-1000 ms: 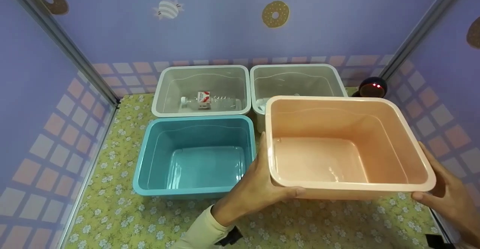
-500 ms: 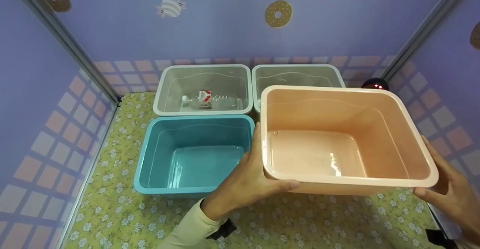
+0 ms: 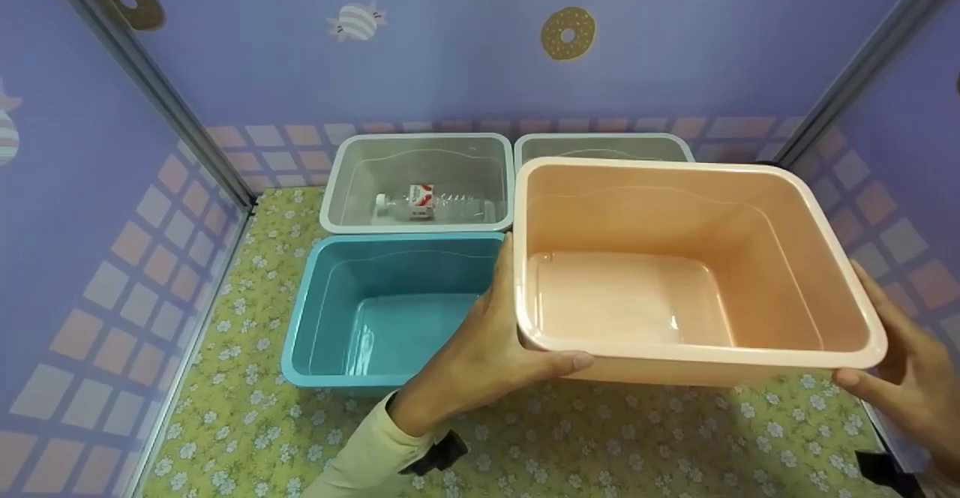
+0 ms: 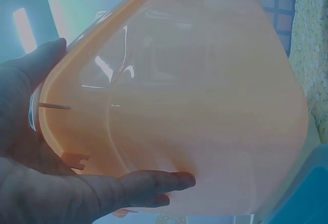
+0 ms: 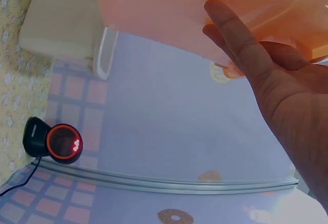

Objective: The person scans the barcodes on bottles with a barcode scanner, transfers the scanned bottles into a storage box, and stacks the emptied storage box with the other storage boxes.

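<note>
A peach plastic bin (image 3: 630, 295) is held up off the table, its opening tipped toward me. My left hand (image 3: 480, 340) grips its left front corner, thumb under the front rim and fingers along the side wall. At the right front corner my right hand (image 3: 911, 378) holds it the same way. The left wrist view has the left hand's fingers (image 4: 154, 185) against the bin's outer wall. In the right wrist view the right hand's fingers (image 5: 238, 39) lie on the opposite wall. A blue bin (image 3: 322, 318) stands left of my left hand.
Behind are two whitish bins: the left one (image 3: 341, 183) contains a clear bottle (image 3: 461, 205) and a small red-and-white box (image 3: 421, 202); the right one (image 3: 604, 147) is mostly hidden. A black scanner-like device (image 5: 64, 143) with red lights stands near the back right corner. Patterned walls surround the flowered tabletop (image 3: 247, 423).
Both hands have raised the peach bin a little, and it now hides more of the right whitish bin and nearly all of the black device. The head view has shifted slightly.
</note>
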`<action>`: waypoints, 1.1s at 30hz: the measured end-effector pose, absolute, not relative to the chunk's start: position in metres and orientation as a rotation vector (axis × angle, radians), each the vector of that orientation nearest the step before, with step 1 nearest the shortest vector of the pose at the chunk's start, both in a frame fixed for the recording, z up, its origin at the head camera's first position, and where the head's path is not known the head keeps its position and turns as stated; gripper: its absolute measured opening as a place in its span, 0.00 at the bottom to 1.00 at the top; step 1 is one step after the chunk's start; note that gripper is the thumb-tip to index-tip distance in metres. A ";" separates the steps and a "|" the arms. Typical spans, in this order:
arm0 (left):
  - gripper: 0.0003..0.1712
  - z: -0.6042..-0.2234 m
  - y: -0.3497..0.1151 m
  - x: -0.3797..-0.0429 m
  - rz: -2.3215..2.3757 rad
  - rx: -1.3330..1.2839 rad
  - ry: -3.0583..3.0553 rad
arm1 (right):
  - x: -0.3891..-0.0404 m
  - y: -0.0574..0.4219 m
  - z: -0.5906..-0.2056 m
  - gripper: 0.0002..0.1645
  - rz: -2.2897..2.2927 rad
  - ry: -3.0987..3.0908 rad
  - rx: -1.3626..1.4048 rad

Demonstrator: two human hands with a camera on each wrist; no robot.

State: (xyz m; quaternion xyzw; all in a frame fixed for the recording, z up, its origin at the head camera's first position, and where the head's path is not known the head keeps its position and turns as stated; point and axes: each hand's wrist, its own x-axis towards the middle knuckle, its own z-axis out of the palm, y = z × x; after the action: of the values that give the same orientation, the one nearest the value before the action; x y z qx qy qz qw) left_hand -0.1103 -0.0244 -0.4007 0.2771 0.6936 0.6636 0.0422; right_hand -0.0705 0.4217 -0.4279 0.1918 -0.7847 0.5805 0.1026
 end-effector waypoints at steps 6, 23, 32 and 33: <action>0.83 -0.399 -0.035 -0.112 2.011 0.838 2.165 | -0.079 0.416 -0.433 0.62 1.862 -2.156 0.759; 0.79 -0.403 -0.078 -0.111 2.021 0.744 2.131 | -0.094 0.382 -0.434 0.57 1.835 -2.196 0.906; 0.80 -0.403 -0.099 -0.108 1.999 0.679 2.174 | -0.099 0.365 -0.434 0.57 1.848 -2.205 0.974; 0.80 -0.404 -0.101 -0.108 1.997 0.675 2.179 | -0.100 0.364 -0.434 0.57 1.851 -2.199 0.988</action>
State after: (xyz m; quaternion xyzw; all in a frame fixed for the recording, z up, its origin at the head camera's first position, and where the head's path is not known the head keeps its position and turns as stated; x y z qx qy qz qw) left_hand -0.1082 -0.1005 -0.4036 0.2224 0.7177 0.6576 0.0547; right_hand -0.1000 0.3637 -0.4342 0.3247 -0.7226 0.6082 0.0508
